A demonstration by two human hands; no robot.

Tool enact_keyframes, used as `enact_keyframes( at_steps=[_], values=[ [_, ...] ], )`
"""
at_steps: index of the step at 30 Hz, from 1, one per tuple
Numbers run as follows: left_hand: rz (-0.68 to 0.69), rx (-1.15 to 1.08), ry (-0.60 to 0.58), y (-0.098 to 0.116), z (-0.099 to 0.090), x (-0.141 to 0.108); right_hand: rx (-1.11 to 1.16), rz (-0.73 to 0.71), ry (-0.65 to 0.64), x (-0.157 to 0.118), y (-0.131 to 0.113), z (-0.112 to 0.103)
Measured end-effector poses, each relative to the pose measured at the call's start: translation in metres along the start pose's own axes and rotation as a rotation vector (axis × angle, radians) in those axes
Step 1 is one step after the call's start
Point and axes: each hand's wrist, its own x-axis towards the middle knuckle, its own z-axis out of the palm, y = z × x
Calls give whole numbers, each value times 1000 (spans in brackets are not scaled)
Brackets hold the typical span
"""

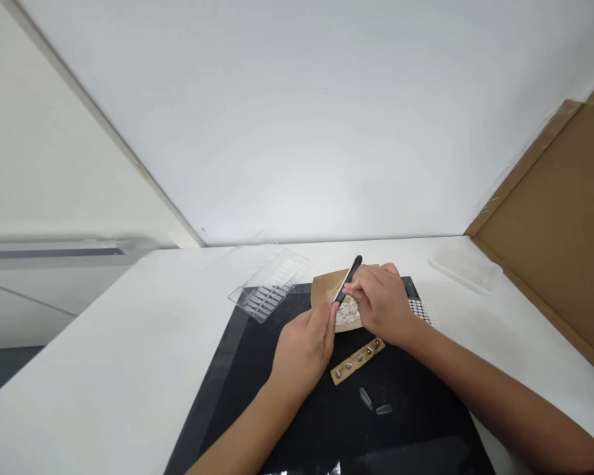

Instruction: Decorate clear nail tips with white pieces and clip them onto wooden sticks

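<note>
My left hand (301,343) is closed, its thumb and fingers pinching the lower end of a slim black nail file (355,266) with a pale edge. The file slants up to the right. My right hand (383,303) is closed too, fingertips pressed together against the file's side; what they pinch is hidden. Under both hands lies a brown paper sheet (321,287) with a heap of small whitish pieces (347,313), partly covered. Nearer to me are a gold strip with several metal studs (349,366) and two clear nail tips (365,398).
A black mat (257,396) lies on the white table (103,343). Beyond my left hand stands a clear compartment box (264,297) of nail tips. A dotted white sheet (428,313) sits by my right wrist, a translucent lid (465,269) farther right. Cardboard (554,231) borders the right side.
</note>
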Motion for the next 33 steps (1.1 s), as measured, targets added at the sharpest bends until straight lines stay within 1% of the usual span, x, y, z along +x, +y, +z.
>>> enact_keyframes(
  at_steps=[2,3,7,11,15,18,19,22,26,30,33],
  values=[
    [2,6,18,0,-1,1,0,26,33,1,0,-1],
    [4,8,30,1,-1,1,8,26,28,2,1,-2],
    [18,-4,58,2,-3,2,35,-27,-40,2,0,-5],
    [-6,-10,51,4,-3,3,20,29,11,4,1,-5],
    [-1,-3,34,5,-3,2,32,-4,-54,5,2,-2],
    [-11,15,27,4,-2,2,4,26,7,5,4,2],
    [-11,21,24,4,-2,2,4,19,3,5,5,2],
    [-3,21,5,2,-1,2,10,-33,-66,4,6,2],
    [-19,24,0,0,2,1,-21,-25,-54,5,8,2],
    [-13,35,6,-3,5,1,-28,-72,-122,4,9,5],
    [-27,41,13,-3,5,1,-47,-17,-73,3,9,7]
  ],
)
